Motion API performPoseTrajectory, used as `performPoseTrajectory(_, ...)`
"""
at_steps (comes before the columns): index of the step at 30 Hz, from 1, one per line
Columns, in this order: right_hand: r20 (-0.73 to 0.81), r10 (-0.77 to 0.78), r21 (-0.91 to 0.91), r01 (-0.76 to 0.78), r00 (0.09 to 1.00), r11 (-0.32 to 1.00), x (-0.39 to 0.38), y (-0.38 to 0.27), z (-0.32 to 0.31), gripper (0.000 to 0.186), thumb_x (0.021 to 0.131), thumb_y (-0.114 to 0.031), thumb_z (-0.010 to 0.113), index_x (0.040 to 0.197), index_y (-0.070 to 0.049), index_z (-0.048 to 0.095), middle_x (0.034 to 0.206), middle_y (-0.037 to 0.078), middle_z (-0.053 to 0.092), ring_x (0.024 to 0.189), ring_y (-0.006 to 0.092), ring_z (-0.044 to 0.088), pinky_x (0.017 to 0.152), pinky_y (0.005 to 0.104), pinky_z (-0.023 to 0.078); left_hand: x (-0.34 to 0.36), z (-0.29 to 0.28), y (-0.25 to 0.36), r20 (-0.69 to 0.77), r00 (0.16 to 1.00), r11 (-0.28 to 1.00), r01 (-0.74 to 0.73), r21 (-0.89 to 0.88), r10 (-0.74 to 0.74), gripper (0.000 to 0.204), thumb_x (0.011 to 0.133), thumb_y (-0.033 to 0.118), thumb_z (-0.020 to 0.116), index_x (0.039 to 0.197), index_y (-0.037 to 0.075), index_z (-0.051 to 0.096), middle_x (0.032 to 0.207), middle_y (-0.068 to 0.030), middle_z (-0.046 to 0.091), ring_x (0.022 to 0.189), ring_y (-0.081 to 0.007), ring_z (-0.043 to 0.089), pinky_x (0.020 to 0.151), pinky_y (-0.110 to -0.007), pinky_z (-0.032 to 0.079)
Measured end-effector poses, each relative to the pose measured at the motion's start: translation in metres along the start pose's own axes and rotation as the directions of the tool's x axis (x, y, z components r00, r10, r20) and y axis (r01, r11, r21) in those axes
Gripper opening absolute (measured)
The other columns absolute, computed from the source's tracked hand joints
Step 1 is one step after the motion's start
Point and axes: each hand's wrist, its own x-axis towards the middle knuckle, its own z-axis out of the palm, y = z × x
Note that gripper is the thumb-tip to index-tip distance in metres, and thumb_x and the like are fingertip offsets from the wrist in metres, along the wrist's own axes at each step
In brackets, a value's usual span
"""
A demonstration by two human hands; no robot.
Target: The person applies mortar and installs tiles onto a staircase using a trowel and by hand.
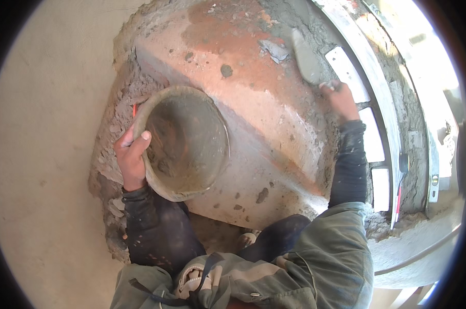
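Left hand (pixel 131 158), at the left side of the basin: grip closed on the rim, thumb hooked inside, fingers outside; we judge this steady, and would hold the mouth upward so that nothing slides out. Basin (pixel 179 90), our landmark: round, grey-smeared, mortar (pixel 179 152) coating its inside; whether it rests or is held clear, we cannot tell. Reddish slab (pixel 233 62), beyond and right of the basin: spattered with grey. Pale scrap (pixel 275 51), on the slab, farther right of the basin: best picked out before mortar covers it. Trowel (pixel 306 56), well right of the basin and beyond it: long rounded blade, blurred, at the mortar strip (pixel 315 31); we would lay the blade nearly flat and draw it with even pressure. Right hand (pixel 342 102), right of the basin: grip closed around the trowel's handle, mostly hiding it. White tiles (pixel 348 72), three, farthest right of the basin: we would work lightly alongside, without nudging them.
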Motion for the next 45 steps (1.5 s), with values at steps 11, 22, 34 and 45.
performPoseTrajectory(11, 0.000, -0.448, -0.115, 0.445, 0.894, 0.888, 0.066, -0.023, 0.074, 0.027, 0.089, -0.021, 0.068, 0.111, -0.005, 0.071, 0.103, 0.021, 0.072, 0.100, 0.0374, 0.068, 0.089, 0.0455, 0.051, 0.001, 0.007, 0.004, -0.008, 0.999, 0.998, -0.049, -0.028, 0.048, 0.045, 0.092, 0.008, 0.059, 0.133, -0.010, 0.057, 0.121, -0.0125, 0.067, 0.107, -0.0178, 0.064, 0.096, -0.030, 0.048)
performPoseTrajectory(22, 0.158, -0.428, -0.299, 0.456, 0.890, 0.838, 0.123, -0.063, 0.108, 0.039, 0.081, -0.014, 0.075, 0.119, -0.005, 0.068, 0.112, 0.025, 0.068, 0.106, 0.0401, 0.064, 0.094, 0.0466, 0.050, 0.003, -0.004, -0.007, -0.012, 0.997, 0.997, -0.073, -0.003, 0.073, 0.049, 0.091, 0.011, 0.062, 0.134, -0.011, 0.056, 0.122, -0.0123, 0.066, 0.109, -0.0178, 0.062, 0.098, -0.030, 0.046)
performPoseTrajectory(34, -0.032, -0.433, -0.547, 0.347, 0.901, 0.762, 0.127, -0.020, 0.102, 0.018, 0.083, -0.010, 0.069, 0.100, -0.005, 0.071, 0.098, 0.021, 0.069, 0.097, 0.0414, 0.065, 0.085, 0.0512, 0.052, 0.007, -0.001, -0.007, 0.017, 0.997, 0.997, -0.075, 0.028, 0.074, 0.055, 0.090, 0.015, 0.064, 0.136, -0.011, 0.054, 0.122, -0.0128, 0.066, 0.111, -0.0182, 0.060, 0.099, -0.031, 0.044)
performPoseTrajectory(45, -0.055, -0.651, -0.910, 0.231, 0.757, 0.345, 0.160, 0.026, 0.068, 0.014, 0.082, -0.013, 0.061, 0.084, -0.010, 0.074, 0.096, 0.011, 0.063, 0.100, 0.0292, 0.059, 0.083, 0.0470, 0.046, 0.004, 0.004, -0.002, 0.005, 0.999, 0.999, -0.041, 0.023, 0.041, 0.054, 0.090, 0.015, 0.063, 0.136, -0.012, 0.054, 0.122, -0.0134, 0.065, 0.111, -0.0179, 0.060, 0.099, -0.030, 0.044)
